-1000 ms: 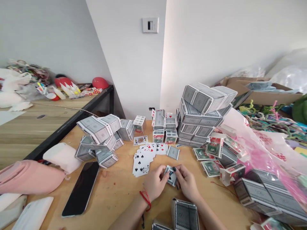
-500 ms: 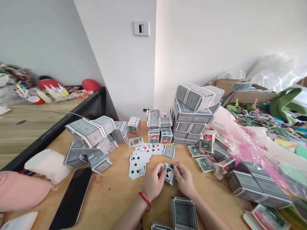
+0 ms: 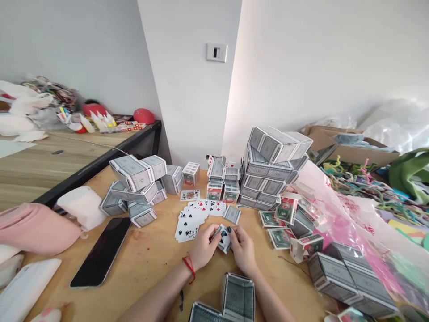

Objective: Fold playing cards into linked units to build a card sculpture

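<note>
My left hand (image 3: pixel 205 245) and my right hand (image 3: pixel 241 248) meet over the table, both closed on a small bunch of playing cards (image 3: pixel 225 244) between the fingertips. Just beyond them a fanned spread of face-up playing cards (image 3: pixel 187 223) lies on the wood. Face down behind my fingers is a grey-backed card (image 3: pixel 232 214), and a face card (image 3: pixel 190 195) lies further back. Between my forearms stands an open box made of cards (image 3: pixel 238 297), with another card box (image 3: pixel 206 313) beside it, cut off by the bottom edge.
Card-box stacks rise at the left (image 3: pixel 137 176) and right (image 3: pixel 268 174). Red-and-green card packs (image 3: pixel 279 238) lie to the right, near joined card boxes (image 3: pixel 348 277). A black phone (image 3: pixel 102 252) and a pink cap (image 3: pixel 40 228) are on the left. A cardboard box (image 3: pixel 365 152) stands behind.
The view has swung left and tilted slightly, so things on the table sit differently in the picture. Both hands still hold the cards close together.
</note>
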The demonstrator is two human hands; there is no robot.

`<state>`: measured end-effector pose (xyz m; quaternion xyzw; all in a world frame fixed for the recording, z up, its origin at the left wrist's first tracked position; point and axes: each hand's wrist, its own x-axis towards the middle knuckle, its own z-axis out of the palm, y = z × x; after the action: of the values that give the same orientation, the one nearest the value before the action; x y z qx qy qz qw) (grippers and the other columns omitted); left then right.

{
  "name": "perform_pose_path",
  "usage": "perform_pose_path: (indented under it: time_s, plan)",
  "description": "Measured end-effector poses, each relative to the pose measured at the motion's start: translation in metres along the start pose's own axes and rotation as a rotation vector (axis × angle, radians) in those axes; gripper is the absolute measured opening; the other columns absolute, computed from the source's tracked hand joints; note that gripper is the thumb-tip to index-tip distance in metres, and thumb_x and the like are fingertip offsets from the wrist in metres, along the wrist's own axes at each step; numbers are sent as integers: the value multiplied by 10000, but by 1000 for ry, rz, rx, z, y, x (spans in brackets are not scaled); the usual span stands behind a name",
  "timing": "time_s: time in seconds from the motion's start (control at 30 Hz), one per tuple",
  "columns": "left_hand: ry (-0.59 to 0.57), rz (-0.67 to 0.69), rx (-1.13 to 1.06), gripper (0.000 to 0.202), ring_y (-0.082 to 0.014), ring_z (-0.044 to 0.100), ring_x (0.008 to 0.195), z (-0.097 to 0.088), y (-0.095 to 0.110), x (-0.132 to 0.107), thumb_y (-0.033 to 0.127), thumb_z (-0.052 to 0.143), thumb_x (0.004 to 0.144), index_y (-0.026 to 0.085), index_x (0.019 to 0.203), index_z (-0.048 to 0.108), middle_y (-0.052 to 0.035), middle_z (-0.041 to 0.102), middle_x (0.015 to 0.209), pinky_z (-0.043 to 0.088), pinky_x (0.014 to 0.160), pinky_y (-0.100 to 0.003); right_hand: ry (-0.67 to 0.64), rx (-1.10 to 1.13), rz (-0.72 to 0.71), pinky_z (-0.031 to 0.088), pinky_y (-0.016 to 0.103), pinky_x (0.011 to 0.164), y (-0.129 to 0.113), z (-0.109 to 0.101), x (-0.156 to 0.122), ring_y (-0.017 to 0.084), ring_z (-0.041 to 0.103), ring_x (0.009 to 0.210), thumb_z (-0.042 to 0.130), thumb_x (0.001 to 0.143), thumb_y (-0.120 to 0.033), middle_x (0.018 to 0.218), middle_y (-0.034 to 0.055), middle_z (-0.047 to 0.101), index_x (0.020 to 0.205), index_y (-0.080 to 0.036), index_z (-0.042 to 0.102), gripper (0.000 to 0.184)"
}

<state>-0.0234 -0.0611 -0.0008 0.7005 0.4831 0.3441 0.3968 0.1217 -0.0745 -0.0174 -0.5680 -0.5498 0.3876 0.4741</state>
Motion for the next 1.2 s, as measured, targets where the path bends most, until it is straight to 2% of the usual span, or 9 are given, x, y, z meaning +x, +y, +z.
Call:
perform_pose_path:
  time_s: [0.23,0.37,0.47,0.57,0.73,0.9,1.03,1.13,1.2]
  plan:
    - [31,-40,-88,262,-120,506,566,1,3,5,373,429,829,161,909,560,-18,590,669,379,521,-215,-12,-11,7,374,221,518,0,-1,5,123,445,540,406,828,-480,599,-3,506,757,-170,522,339]
    - [15,-70,-198,269,-111,497,552,3,7,10,403,460,805,154,819,561,-16,575,650,370,502,-205,7,53,72,351,208,472,0,-3,3,105,415,486,427,813,-502,538,-30,462,739,-171,502,348]
    - [-24,-172,-272,308,-85,430,460,1,9,11,445,488,778,154,682,509,22,488,541,317,439,-192,-38,123,137,286,192,395,-3,-3,-3,82,349,394,416,819,-509,460,-68,396,752,-171,487,352]
    - [-69,-279,-337,328,-75,389,413,-2,10,6,467,491,770,160,658,477,44,436,496,288,413,-190,-53,154,174,276,183,392,-5,-2,-11,73,356,392,437,820,-488,460,-67,407,748,-167,486,333]
    - [-72,-319,-264,303,-87,422,493,-5,14,-10,454,445,804,170,743,532,31,446,551,329,465,-182,-108,218,297,252,175,386,-3,-4,-14,61,336,396,461,811,-486,463,-67,394,717,-163,481,337]
    - [-6,-427,-242,368,-86,385,464,0,17,-17,526,442,777,182,687,532,32,427,514,308,433,-179,-121,275,400,223,180,392,1,-4,-13,53,301,411,497,779,-508,479,-63,373,660,-163,467,366]
    - [23,-482,-256,396,-92,411,469,3,20,-16,563,445,757,183,702,544,24,461,517,320,440,-178,-118,286,424,218,187,390,3,-2,-14,55,292,413,506,766,-518,474,-56,375,635,-164,470,379]
    - [41,-470,-223,359,-99,449,516,2,25,-16,519,438,784,180,723,541,13,503,571,348,485,-178,-80,248,411,211,187,383,2,-1,-12,53,280,396,509,767,-509,454,-63,359,649,-165,486,364]
    - [65,-457,-194,326,-97,450,520,1,26,-16,469,413,817,180,725,531,15,494,573,347,491,-179,-132,239,402,215,187,369,1,-2,-10,56,291,381,495,767,-526,444,-64,365,662,-167,490,374]
